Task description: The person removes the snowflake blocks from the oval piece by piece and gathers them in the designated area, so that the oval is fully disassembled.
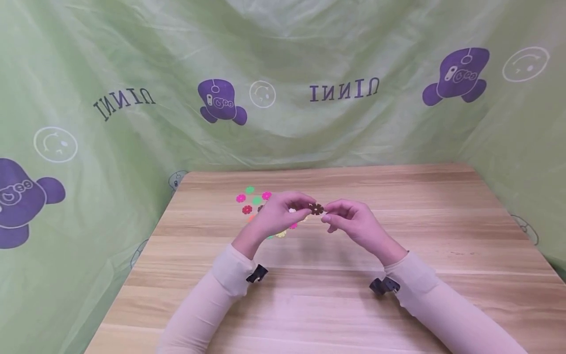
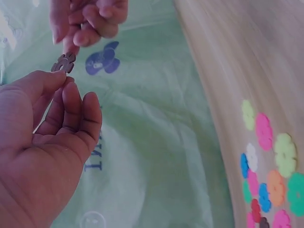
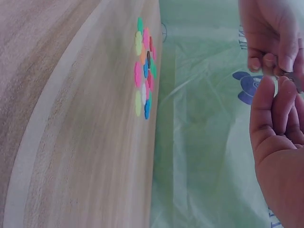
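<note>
Above the table, my left hand [image 1: 283,211] pinches a dark brown flower-shaped plastic disc [image 1: 316,209] between thumb and fingers. The disc has notches round its rim and a small hole in the middle. From the other side my right hand [image 1: 351,221] reaches its right edge, thumb and forefinger pinched together there. In the left wrist view the brown disc [image 2: 64,62] stands tilted at the left fingertips, with the right hand [image 2: 92,21] just beyond it. Fingers partly hide the disc [image 3: 292,80] in the right wrist view.
Several flower-shaped discs in pink, green, red, orange, yellow, blue and white, such as a green disc [image 1: 249,190], lie on the wooden table [image 1: 398,196] behind and beside my left hand. A green printed curtain [image 1: 292,132] hangs round the table's back and sides.
</note>
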Tool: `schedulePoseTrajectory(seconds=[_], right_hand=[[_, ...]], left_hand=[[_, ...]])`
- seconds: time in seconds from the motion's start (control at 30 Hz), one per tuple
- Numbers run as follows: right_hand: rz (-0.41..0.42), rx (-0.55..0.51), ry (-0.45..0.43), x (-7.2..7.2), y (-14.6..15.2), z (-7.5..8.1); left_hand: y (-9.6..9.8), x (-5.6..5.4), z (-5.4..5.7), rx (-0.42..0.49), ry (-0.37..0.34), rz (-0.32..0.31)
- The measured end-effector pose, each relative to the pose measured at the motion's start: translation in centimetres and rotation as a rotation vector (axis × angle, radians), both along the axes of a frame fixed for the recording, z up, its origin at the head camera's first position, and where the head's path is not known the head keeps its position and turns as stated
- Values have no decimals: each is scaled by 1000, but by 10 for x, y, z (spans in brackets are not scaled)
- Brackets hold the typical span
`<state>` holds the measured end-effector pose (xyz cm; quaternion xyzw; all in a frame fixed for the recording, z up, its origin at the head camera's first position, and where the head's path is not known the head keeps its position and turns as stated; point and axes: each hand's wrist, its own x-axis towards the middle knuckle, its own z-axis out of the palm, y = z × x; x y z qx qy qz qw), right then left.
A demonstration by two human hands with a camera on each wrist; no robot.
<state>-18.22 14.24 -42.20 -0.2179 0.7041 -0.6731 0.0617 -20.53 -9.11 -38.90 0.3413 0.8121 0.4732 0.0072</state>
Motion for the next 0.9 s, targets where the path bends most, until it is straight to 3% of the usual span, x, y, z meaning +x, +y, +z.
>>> schedulePoseTrajectory(seconds=[0.17, 0.47, 0.77, 0.9], right_hand=[[-13, 30, -14, 1, 3, 1], [-23, 32, -19, 2, 4, 1], [-21, 44, -22, 3, 4, 1], [-17, 52, -22, 3, 4, 2]], left_hand=[[-6, -7, -10, -15, -83, 49], [-14, -23, -34, -165, -161, 108], [-19, -38, -57, -446, -204, 104], [-23, -39, -62, -517, -233, 109]])
